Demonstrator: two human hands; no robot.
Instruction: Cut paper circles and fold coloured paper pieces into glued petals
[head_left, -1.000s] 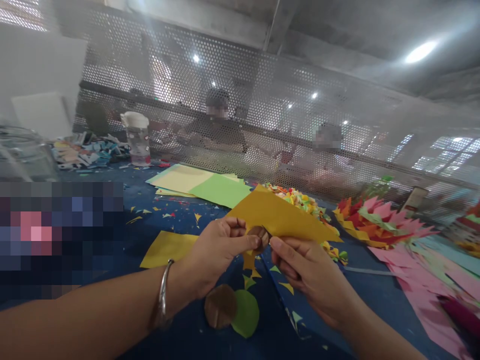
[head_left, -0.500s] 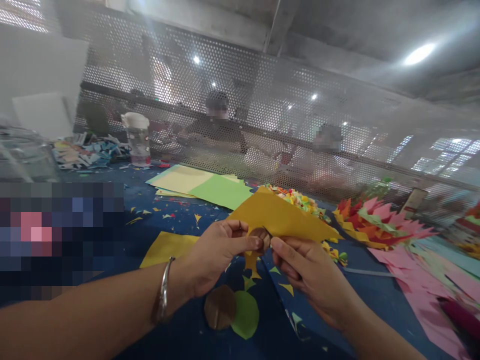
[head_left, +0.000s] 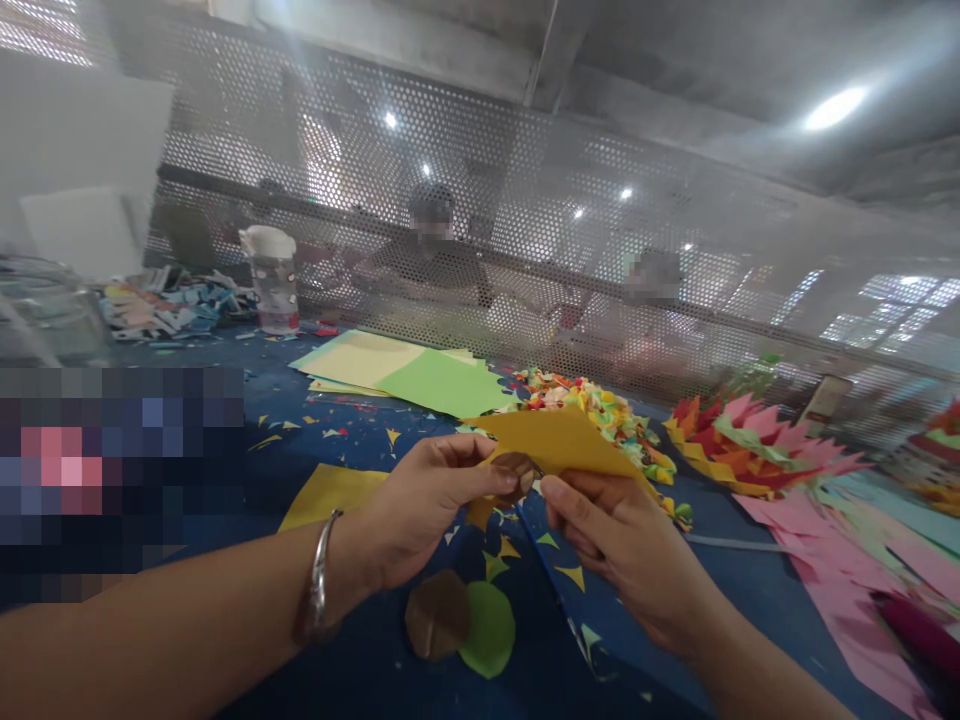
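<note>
In the head view, my left hand is closed on a yellow sheet of paper, its thumb pressing a brown round piece against the sheet. My right hand pinches at the paper's edge close beside the left thumb. A small dark detail between the fingertips is too blurred to name. Below, a brown disc partly overlaps a green paper disc on the dark blue tabletop. Another yellow sheet lies under my left forearm's far side.
Light green and cream sheets lie ahead, beside a heap of colourful scraps. Folded paper pieces and pink sheets are at right. A lidded bottle stands before the perforated screen; people sit behind it.
The yellow sheet has tilted and dropped lower between my hands, so more of the scrap heap shows behind it. Both hands stay nearly in place.
</note>
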